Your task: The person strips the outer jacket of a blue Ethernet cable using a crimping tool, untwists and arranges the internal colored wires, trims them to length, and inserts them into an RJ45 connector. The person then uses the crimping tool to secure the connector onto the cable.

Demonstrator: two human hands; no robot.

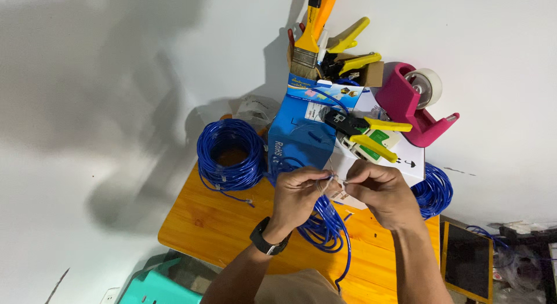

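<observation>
Both hands, left hand (299, 193) and right hand (380, 191), pinch the thin blue cable (328, 225) end, just below the blue box (301, 138); it looks light and bendy, best held near its tip.

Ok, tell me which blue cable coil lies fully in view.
The coil left of the blue box: a whole ring; the right one is half hidden.

Cable end (333, 181) — hidden between pinching fingers (325, 177), too small.
</observation>
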